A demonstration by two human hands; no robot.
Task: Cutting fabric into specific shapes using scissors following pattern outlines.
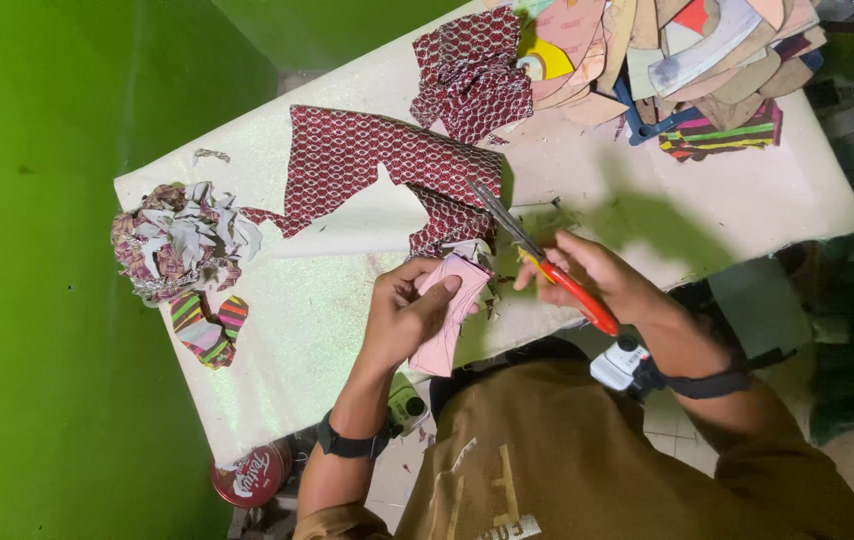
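Pink template piece (444, 318) with red patterned fabric (387, 170), clamped in left hand (402, 312) near worktop's (297, 330) front edge, just beside open red-handled scissors (537, 255) gripped tightly by right hand (597, 275).

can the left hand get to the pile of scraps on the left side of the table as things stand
Probably not right away: the left hand is holding a pink template. The scrap pile lies across bare table with nothing between, so the path itself looks free.
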